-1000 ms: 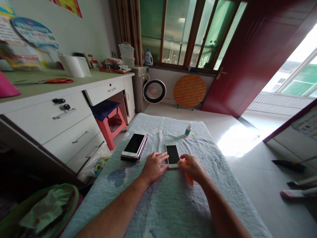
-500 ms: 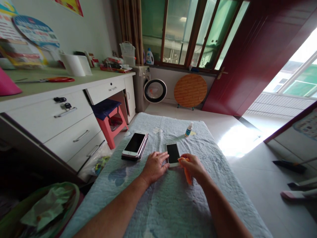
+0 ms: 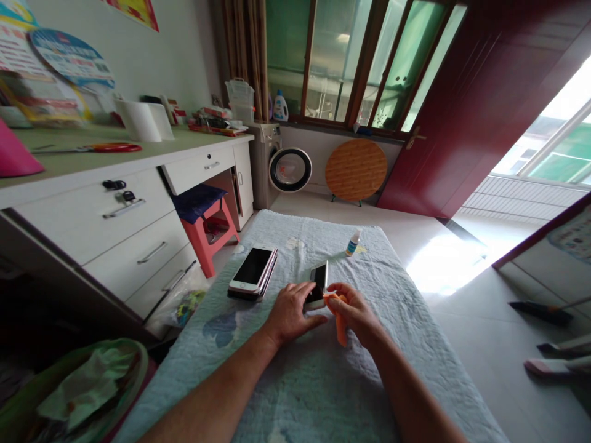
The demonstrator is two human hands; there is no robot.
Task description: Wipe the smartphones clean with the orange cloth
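A dark red door (image 3: 438, 117) stood beyond the bench (image 3: 314, 394), which was draped in a pale blue quilted cover. On the wall at left, a blue oval sign (image 3: 71, 58) carried white print too blurred to read. Both hands were over the bench. The left hand (image 3: 287, 312) laid its fingers across the left side of a white-framed phone, thumb spread out below it; whether this grip was closed on the phone, I cannot tell. The right hand (image 3: 354, 311) had its grip pinched on an orange cloth (image 3: 341, 329), held at the phone's right edge. To the left lay a stack of phones (image 3: 252, 269). The white-framed phone (image 3: 319, 277) was tilted, right edge raised, between the 2 hands. Beyond it stood a small spray bottle (image 3: 353, 243), its bluish label too small to read.
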